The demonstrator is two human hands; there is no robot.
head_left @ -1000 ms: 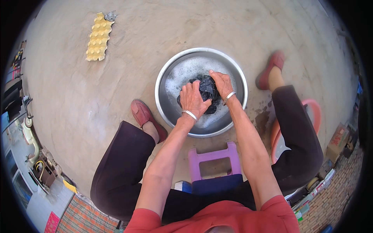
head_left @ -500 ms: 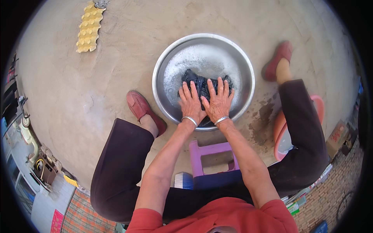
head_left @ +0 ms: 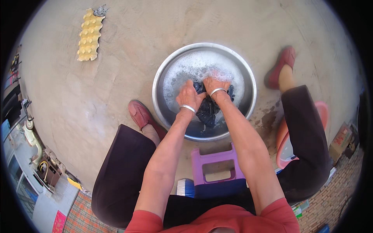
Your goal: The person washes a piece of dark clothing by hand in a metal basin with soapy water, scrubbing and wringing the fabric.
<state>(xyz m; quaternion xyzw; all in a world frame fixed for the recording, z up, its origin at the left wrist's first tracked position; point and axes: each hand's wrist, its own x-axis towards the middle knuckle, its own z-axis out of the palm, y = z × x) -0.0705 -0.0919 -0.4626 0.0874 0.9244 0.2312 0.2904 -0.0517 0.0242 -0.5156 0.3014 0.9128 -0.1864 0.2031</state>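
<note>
A round metal basin (head_left: 163, 73) stands on the concrete floor, holding soapy, foamy water. A dark wet cloth (head_left: 208, 110) lies in it near the front. My left hand (head_left: 188, 95) and my right hand (head_left: 214, 83) sit side by side on the cloth, fingers curled into it, each wrist wearing a silver bangle. Both forearms reach down from the lower edge. The far part of the cloth is hidden under my hands and the foam.
A purple plastic stool (head_left: 215, 167) stands between my knees. My feet in red shoes (head_left: 142, 114) flank the basin. A pink tub (head_left: 287, 139) sits at the right, a yellow egg tray (head_left: 90, 35) at the far left, and clutter along the left edge.
My hands have slid forward over the cloth and bunched it, going from flat, spread fingers to a curled grip. The view has tilted so the basin sits lower in the picture.
</note>
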